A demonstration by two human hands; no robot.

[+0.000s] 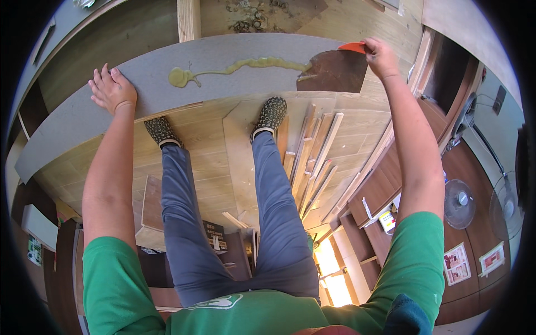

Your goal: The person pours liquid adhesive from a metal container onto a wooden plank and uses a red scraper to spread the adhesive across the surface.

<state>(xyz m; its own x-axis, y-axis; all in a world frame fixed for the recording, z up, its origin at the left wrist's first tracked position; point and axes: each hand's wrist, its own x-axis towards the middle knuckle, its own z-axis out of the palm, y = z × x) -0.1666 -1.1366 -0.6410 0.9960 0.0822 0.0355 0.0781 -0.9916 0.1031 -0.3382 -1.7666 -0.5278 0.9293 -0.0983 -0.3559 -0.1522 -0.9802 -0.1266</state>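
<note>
A long grey board (151, 67) runs across in front of me, curved by the lens. My left hand (113, 91) lies on its left part, fingers spread, holding nothing. In my right hand (381, 58) is an orange spreader (352, 47), gripped at its right end, its blade at the board's far right edge. A bead of yellow-green glue (259, 63) trails along the board, with a thicker blob at its left end. At the right lies a dark brown patch (334, 72), apparently spread glue, reaching the end of the bead.
Wood strips (312, 153) lie on the floor to the right of my legs. Beyond the board is a pile of shavings or scraps (254, 21), beside a wooden beam (188, 19). A fan (459, 204) and brown cabinets (472, 162) stand at the right.
</note>
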